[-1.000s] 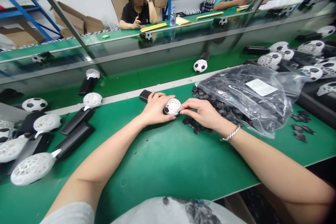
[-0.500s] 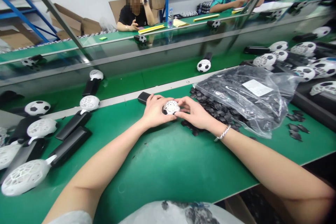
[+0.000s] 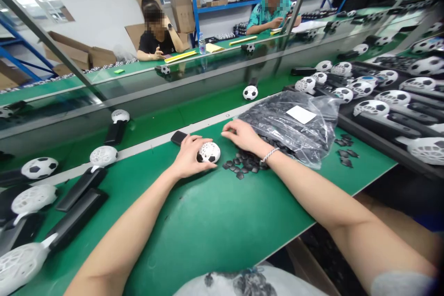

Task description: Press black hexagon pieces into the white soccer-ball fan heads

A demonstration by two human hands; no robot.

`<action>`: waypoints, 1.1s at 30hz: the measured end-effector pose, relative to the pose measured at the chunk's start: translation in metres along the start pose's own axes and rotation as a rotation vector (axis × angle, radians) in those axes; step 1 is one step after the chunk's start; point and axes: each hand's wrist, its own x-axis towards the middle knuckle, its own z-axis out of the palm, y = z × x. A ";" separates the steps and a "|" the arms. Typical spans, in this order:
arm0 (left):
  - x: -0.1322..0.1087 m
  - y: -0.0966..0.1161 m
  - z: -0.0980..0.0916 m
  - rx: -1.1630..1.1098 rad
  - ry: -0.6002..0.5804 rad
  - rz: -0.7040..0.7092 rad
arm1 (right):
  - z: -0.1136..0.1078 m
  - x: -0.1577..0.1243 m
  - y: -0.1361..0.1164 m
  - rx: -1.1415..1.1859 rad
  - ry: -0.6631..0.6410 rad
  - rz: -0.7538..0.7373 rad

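My left hand [image 3: 192,157] is wrapped round a ball-shaped head with a white lattice and black soccer patches [image 3: 210,152]. Its black handle [image 3: 179,137] sticks out behind my fingers, near the table's far edge. My right hand [image 3: 243,136] is apart from the ball, over the near side of a pile of black pentagon pieces [image 3: 248,163]. Its thumb and fingertips are drawn together; whether a piece is between them cannot be seen. Beyond the right hand, a clear plastic bag [image 3: 277,111] of the same black pieces lies with its contents spilling out.
White lattice ball heads on black handles [image 3: 78,189] lie at left. A black tray [image 3: 374,136] of patched soccer-ball pieces stands at right. Small black pieces [image 3: 346,152] lie beside the tray. Beyond a green conveyor [image 3: 180,111], two people sit at another bench.
My right hand has left the ball and moved to the black pieces. My left hand still holds the ball. The view has shifted right, showing more of the tray.
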 end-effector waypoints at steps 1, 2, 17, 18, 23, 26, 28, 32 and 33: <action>0.000 -0.001 -0.003 -0.011 -0.030 0.007 | -0.003 0.003 0.008 -0.100 0.025 0.044; 0.000 -0.002 -0.005 -0.027 -0.065 0.010 | -0.004 0.005 0.016 -0.168 0.039 0.076; -0.002 0.002 0.009 -0.285 0.015 -0.186 | -0.010 -0.008 0.004 0.094 -0.013 -0.017; -0.002 0.000 0.009 -0.296 0.014 -0.188 | -0.011 -0.010 0.000 0.184 -0.005 -0.020; -0.002 -0.003 0.004 -0.359 -0.123 -0.052 | -0.010 -0.024 -0.020 0.323 -0.039 -0.185; -0.003 -0.001 0.003 -0.387 -0.144 -0.021 | -0.006 -0.029 -0.028 0.372 -0.096 -0.217; -0.003 0.000 0.004 -0.404 -0.131 0.001 | -0.002 -0.031 -0.031 0.375 -0.126 -0.253; -0.003 0.004 0.008 -0.417 -0.101 0.003 | 0.005 -0.032 -0.034 0.415 -0.106 -0.311; -0.003 0.005 0.008 -0.417 -0.095 -0.007 | 0.007 -0.033 -0.035 0.449 -0.097 -0.290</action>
